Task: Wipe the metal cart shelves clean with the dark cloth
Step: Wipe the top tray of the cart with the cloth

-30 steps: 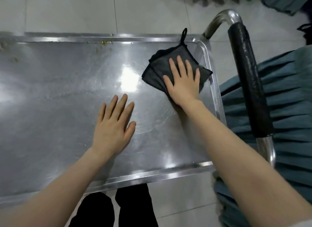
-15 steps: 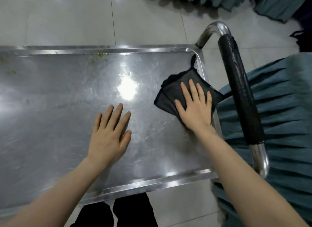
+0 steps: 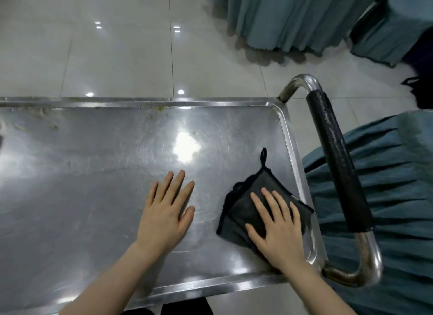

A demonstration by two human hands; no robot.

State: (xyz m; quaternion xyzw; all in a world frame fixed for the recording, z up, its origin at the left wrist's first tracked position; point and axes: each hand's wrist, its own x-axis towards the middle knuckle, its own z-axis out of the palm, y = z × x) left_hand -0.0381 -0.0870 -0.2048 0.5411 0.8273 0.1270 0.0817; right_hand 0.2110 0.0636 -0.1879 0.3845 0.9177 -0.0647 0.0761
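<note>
step: wiping near-right corner | folded dark grey cloth (image 3: 248,197) on shiny metal cart shelf (image 3: 93,185), under right hand (image 3: 276,230), grip apart, pressing flat | left hand (image 3: 166,216) grip apart, resting on shelf | next: likely calls for push toward greenish crumbs (image 3: 160,108) at far rim

Person seen from own head cam, only arms + legs in shot. Left grip (image 3: 164,218): bare, worn items nil visible, nails (image 3: 181,174) look short and plain. Right grip (image 3: 278,235): bare as well, same look. Left forearm (image 3: 112,275): bare from wrist to frame edge at approx 7 o'clock. Right forearm (image 3: 311,289): bare from wrist to edge at approx 5 o'clock. Trousers (image 3: 187,306) at 6 o'clock btw the forearms: black, two legs, plain fabric; too dark for seams or other detail.
</note>
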